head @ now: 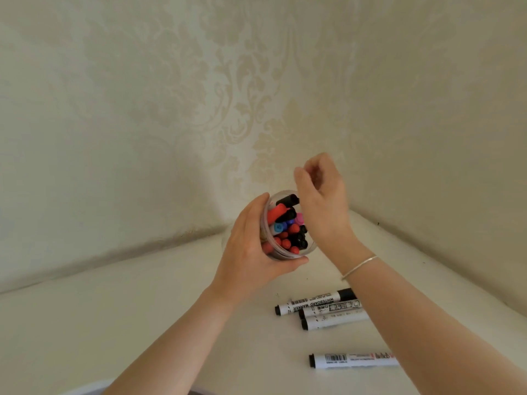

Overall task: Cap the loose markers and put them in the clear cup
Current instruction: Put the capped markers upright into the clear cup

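Only one legible text: "WHITEBOARD MARKER" in black capitals on the white barrel of the black-capped whiteboard marker [315, 303] lying farthest back of the group on the white tabletop, below and toward the viewer from the left hand's [251, 252] grip on the clear plastic cup [281, 253]. Barcodes show on it and on the nearest white marker [352, 360]; digits unreadable. Print on the other two barrels too small.

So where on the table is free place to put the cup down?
The bare table left of the left hand and its forearm is free up to the wall. It is crowded on the right: four whiteboard markers lie under the right forearm. The left hand holds the clear cup; the right hand is above it.
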Available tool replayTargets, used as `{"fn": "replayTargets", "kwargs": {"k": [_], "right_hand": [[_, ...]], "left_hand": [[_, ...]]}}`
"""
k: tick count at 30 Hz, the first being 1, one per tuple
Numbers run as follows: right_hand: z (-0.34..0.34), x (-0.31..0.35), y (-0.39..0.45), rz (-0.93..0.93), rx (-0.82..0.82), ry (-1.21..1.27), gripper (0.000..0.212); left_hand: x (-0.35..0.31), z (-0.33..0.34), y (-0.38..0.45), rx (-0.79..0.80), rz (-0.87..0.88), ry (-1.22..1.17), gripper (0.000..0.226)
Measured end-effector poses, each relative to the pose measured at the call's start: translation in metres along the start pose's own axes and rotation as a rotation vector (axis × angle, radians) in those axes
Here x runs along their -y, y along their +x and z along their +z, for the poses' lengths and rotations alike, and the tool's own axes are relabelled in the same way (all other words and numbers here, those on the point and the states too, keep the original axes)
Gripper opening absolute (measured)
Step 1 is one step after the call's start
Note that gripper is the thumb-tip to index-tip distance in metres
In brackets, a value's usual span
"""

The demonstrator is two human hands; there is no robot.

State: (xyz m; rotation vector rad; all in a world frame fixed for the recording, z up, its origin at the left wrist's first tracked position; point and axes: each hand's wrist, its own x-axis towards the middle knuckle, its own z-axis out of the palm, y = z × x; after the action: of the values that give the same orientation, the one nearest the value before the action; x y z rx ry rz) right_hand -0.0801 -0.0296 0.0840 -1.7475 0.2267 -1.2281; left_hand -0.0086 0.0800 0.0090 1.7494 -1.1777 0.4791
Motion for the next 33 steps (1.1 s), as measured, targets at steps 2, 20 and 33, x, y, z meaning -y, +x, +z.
{"fn": "replayTargets", "kwargs": {"k": [2, 20, 33], "right_hand": [[-0.008, 0.000, 0.004, 0.008, 0.151, 0.064, 0.020], [0.001, -0.008, -0.014, -0.230, 0.231, -0.222, 0.007], [0.005, -0.002, -0.021, -0.028, 0.323, 0.023, 0.011]], "left_hand": [[0.001, -0.001, 0.000, -0.003, -0.013, -0.011, 0.113], [0.006, 0.002, 0.006, -0.100, 0.025, -0.022, 0.110], [0.001, -0.004, 0.004, -0.076, 0.036, -0.045, 0.106]]}}
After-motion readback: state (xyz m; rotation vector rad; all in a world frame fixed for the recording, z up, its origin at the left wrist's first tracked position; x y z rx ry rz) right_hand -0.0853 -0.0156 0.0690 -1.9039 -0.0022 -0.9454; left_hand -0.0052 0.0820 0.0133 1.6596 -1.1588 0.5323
